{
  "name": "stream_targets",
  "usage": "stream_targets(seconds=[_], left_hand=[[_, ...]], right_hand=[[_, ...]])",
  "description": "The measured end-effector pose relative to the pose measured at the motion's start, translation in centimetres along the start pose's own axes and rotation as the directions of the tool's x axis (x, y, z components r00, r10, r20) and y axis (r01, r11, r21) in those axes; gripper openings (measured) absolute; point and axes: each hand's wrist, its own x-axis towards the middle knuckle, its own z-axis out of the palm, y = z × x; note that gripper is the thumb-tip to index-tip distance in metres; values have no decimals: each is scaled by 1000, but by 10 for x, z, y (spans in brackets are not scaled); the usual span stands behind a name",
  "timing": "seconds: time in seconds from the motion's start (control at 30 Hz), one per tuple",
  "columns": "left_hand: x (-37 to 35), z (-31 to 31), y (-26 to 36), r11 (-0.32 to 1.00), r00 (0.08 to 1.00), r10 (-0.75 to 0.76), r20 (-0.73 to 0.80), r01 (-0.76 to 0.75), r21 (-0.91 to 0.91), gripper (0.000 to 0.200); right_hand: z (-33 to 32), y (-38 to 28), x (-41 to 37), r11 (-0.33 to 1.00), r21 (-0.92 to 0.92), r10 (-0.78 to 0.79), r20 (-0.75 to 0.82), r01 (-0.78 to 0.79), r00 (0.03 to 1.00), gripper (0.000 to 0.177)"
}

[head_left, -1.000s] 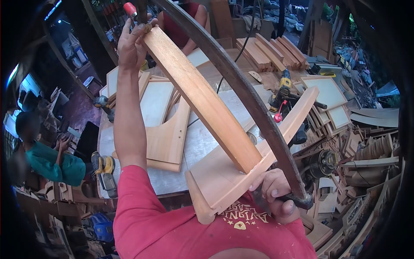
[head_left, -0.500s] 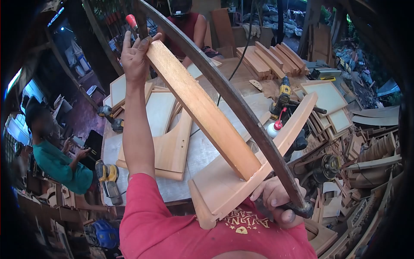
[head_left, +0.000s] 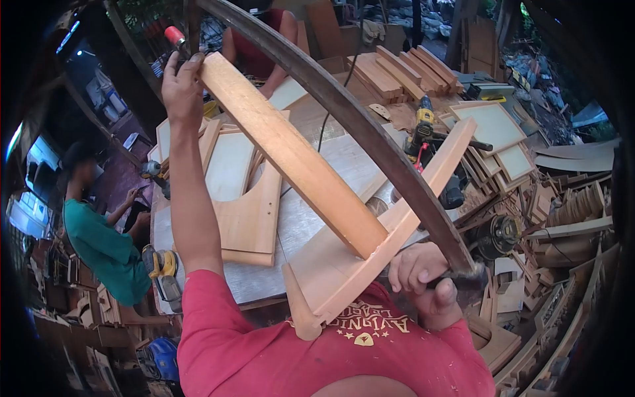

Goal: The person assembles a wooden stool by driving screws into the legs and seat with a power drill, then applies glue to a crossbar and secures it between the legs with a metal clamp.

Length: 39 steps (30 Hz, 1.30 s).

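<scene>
The joined wooden frame sits in the middle, slanting over the near edge of the worktop (head_left: pixel 291 221) and close to the chest; its long board (head_left: pixel 291 155) runs from 10 o'clock down to the slanting rail (head_left: pixel 370 271), beside a pale panel (head_left: pixel 324 268) and short leg (head_left: pixel 302 308). The left hand (head_left: pixel 182 89), at 10 o'clock, has a narrow grip, fingers bent at the board's upper end just beside the red handle (head_left: pixel 174 35); the right hand (head_left: pixel 423 278), at 4 o'clock, has its grip closed about a dark handle (head_left: pixel 442 280) at the low end of the clamp bar (head_left: pixel 370 132). The wood looks stiff and moderately heavy, its smooth faces liable to dent under metal; the bar looks heavier and apt to swing, so the board's upper end and the rail near its joint seem the sound holds. The curved panel (head_left: pixel 248 212) lies near at 9 o'clock, the sander (head_left: pixel 159 264) at 8; the drill (head_left: pixel 423 122) at 2 crowds the rail's upper tip; the widest room seems towards the chest, while a co-worker (head_left: pixel 264 40) sits at 11.
</scene>
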Motion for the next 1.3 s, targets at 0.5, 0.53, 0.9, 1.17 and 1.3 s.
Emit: stream_targets(seconds=[0.5, 0.53, 0.9, 1.17, 1.3], left_hand=[[-295, 79, 159, 739, 359, -422, 833, -395, 545, 69], [-297, 81, 162, 693, 356, -452, 818, -437, 573, 68], [-311, 86, 155, 434, 718, -510, 474, -262, 862, 57], [-297, 101, 131, 304, 860, -340, 381, -283, 910, 42], [-290, 98, 126, 283, 881, -306, 362, -279, 918, 45]], right_hand=[[-48, -20, 19, 975, -170, -134, 61, 142, 989, 26], [-50, -26, 19, 986, -109, -120, 30, 123, 992, 26], [-136, -126, -35, 971, 33, -237, 26, 236, 971, 31], [-183, -196, -109, 929, -205, -322, -44, 307, 946, 29], [-176, -230, -148, 870, -377, -393, -139, 318, 909, 29]])
